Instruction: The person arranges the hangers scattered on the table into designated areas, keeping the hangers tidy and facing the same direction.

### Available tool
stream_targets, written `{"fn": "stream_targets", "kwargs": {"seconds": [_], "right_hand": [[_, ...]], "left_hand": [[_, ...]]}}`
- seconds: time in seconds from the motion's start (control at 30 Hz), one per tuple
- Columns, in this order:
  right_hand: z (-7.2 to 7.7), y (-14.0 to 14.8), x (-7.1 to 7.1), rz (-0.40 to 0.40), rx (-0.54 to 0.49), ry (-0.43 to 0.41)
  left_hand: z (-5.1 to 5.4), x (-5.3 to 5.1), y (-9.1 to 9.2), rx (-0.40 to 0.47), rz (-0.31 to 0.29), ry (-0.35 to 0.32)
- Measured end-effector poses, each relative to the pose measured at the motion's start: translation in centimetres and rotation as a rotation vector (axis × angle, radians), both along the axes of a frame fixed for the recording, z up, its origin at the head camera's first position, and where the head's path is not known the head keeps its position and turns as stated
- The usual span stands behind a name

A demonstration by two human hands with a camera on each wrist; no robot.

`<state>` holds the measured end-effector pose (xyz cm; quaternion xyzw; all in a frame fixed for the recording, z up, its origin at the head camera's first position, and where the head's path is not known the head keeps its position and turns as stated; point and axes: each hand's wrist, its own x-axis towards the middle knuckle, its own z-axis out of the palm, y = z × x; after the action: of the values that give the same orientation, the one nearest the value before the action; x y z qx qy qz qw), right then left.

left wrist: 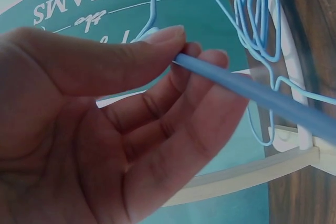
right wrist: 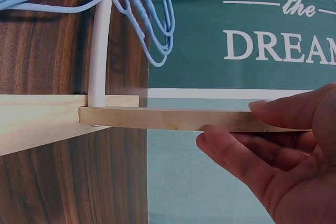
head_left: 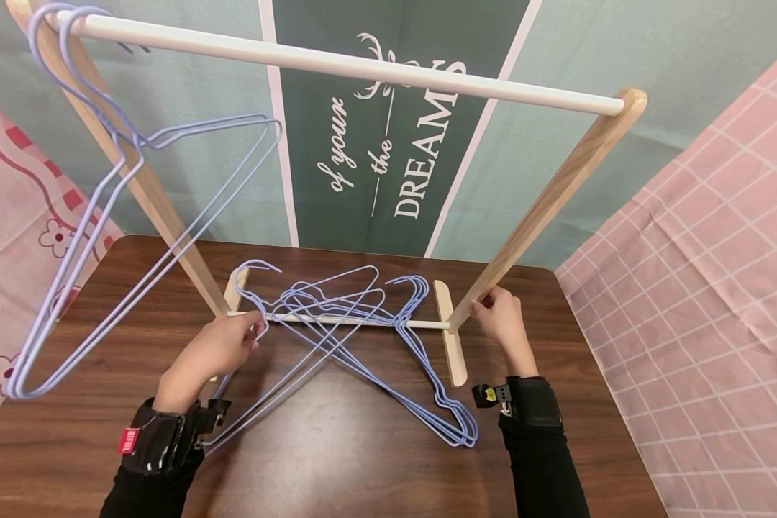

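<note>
My left hand (head_left: 216, 349) pinches a light blue wire clothes hanger (left wrist: 283, 103) between thumb and fingers, just left of the pile of hangers. Close up in the left wrist view, the thumb lies along its wire. My right hand (head_left: 505, 324) pinches the right wooden upright (right wrist: 173, 119) of a clothes rack, low down near its foot (head_left: 455, 356). Several more blue hangers (head_left: 421, 360) lie tangled across the rack's lower white rod (head_left: 430, 325). Two blue hangers (head_left: 110, 316) hang from the left end of the top white bar (head_left: 362, 68).
The rack stands on a dark wood table (head_left: 337, 460). Its left upright (head_left: 162, 208) slants up behind the hanging pair. A green and teal curtain (head_left: 337, 216) with white lettering closes off the back. Pink cloths hang at the right (head_left: 706, 237) and left (head_left: 13, 194).
</note>
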<state>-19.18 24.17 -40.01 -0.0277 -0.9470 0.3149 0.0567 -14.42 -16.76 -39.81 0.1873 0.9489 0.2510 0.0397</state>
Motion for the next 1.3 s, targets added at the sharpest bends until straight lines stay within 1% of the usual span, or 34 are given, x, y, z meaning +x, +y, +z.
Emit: {"fn": "stream_targets", "kwargs": {"seconds": [0.27, 0.7, 0.9, 1.3], "right_hand": [[0.0, 0.0, 0.0, 0.000, -0.001, -0.005], [-0.2, 0.1, -0.1, -0.002, -0.002, 0.004], [-0.2, 0.1, 0.0, 0.001, -0.003, 0.004], [-0.2, 0.1, 0.0, 0.005, -0.002, 0.014]], "left_hand": [[0.4, 0.4, 0.0, 0.014, -0.009, 0.046], [1.0, 0.8, 0.0, 0.012, -0.014, 0.077], [1.4, 0.8, -0.1, 0.014, -0.005, 0.077], [2.0, 0.9, -0.1, -0.012, 0.011, 0.062]]}}
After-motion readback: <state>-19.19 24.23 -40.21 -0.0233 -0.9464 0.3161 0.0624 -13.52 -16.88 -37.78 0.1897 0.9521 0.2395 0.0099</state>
